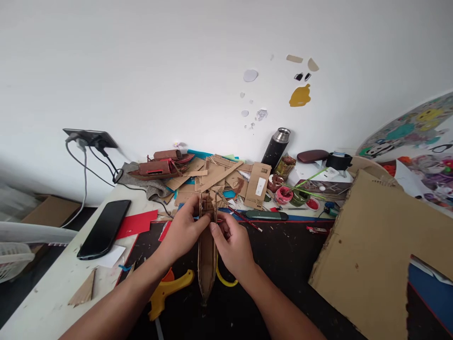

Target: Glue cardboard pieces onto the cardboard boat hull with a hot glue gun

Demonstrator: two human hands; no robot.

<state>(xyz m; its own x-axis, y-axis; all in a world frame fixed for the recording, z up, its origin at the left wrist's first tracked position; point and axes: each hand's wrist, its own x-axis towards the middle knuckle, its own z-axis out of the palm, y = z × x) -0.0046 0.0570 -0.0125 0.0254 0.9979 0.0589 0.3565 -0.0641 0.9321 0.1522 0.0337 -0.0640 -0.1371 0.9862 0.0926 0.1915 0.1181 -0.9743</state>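
Observation:
A narrow cardboard model boat (207, 264) points its tapered end toward me above the dark mat. My left hand (187, 226) grips its far part from the left, thumb reaching inside the hull. From the right, my right hand (231, 243) pinches the opposite side wall with thumb and fingers. Between the hands, upright cardboard pieces stand at the boat's far end; my fingers partly hide them. Beneath and to the left lies a yellow glue gun (171, 288). A yellow curved handle (226, 278) shows just right of the hull.
Cardboard scraps (219, 177) pile up behind the hands, beside finished brown model boats (155, 167). Paint jars (284, 194), a green utility knife (267, 215) and a black thermos (276, 146) stand or lie at back right. A phone (104, 229) rests left; a large cardboard sheet (368, 255) leans right.

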